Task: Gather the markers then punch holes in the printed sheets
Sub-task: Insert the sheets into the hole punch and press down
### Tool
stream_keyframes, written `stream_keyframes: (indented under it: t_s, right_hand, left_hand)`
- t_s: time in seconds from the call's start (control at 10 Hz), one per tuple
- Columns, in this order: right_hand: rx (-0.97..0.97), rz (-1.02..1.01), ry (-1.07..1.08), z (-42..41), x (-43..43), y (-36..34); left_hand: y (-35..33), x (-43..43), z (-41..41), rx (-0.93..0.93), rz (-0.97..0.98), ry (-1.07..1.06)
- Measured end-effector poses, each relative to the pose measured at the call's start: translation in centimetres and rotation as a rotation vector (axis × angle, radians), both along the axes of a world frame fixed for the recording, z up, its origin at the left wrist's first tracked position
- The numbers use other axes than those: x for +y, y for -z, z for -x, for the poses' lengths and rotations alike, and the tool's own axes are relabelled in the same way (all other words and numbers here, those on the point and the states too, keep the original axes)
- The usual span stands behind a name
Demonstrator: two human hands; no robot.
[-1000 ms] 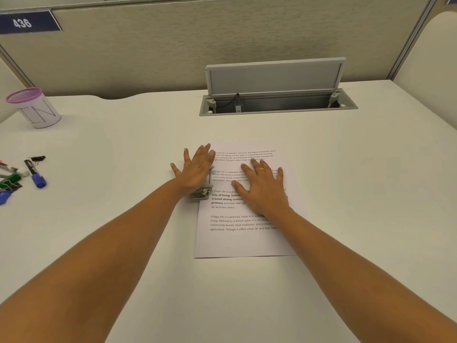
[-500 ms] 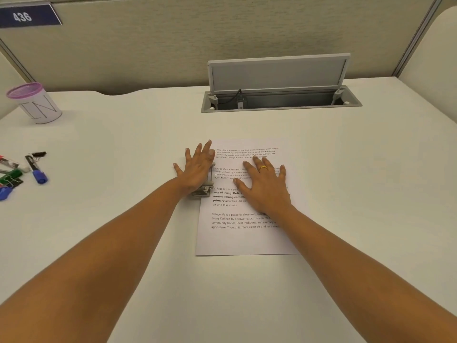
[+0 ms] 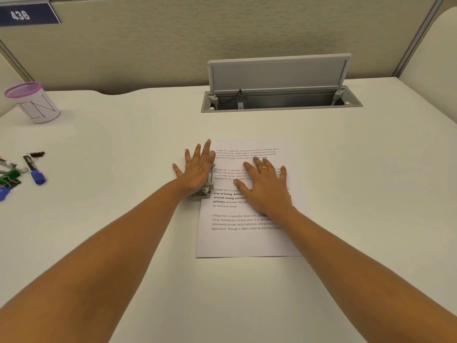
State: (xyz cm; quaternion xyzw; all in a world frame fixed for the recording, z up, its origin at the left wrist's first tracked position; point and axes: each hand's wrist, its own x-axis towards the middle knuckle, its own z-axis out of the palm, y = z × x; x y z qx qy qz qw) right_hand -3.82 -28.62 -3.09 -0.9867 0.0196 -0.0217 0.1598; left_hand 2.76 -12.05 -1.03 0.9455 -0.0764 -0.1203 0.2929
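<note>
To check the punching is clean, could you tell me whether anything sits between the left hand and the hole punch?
Nothing visible does. The left hand rests flat on the hole punch, which sits at the left edge of the sheet. The right hand presses flat on the sheet beside it, clear of the punch.

Matt white paper sheets (image 3: 249, 238), dull grey metal hole punch (image 3: 203, 191), smooth matt desk (image 3: 123, 134), rough fabric partition (image 3: 173, 33)
</note>
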Motion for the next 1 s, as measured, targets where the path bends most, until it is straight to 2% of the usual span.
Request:
stream_keyframes:
  t_s: [0.7,0.8,1.0]
  right_hand:
    - [-0.013,0.0,0.003,0.2,0.1,-0.1]
    - [-0.01,-0.003,0.003,0.2,0.1,-0.2]
    - [-0.013,0.001,0.003,0.1,0.1,-0.1]
  left_hand:
    - [-0.1,-0.2,0.4,-0.043,-0.028,-0.01]
    - [-0.3,-0.2,0.4,-0.049,-0.086,0.011]
    - [-1.1,-0.4,0.4,-0.094,-0.322,0.073]
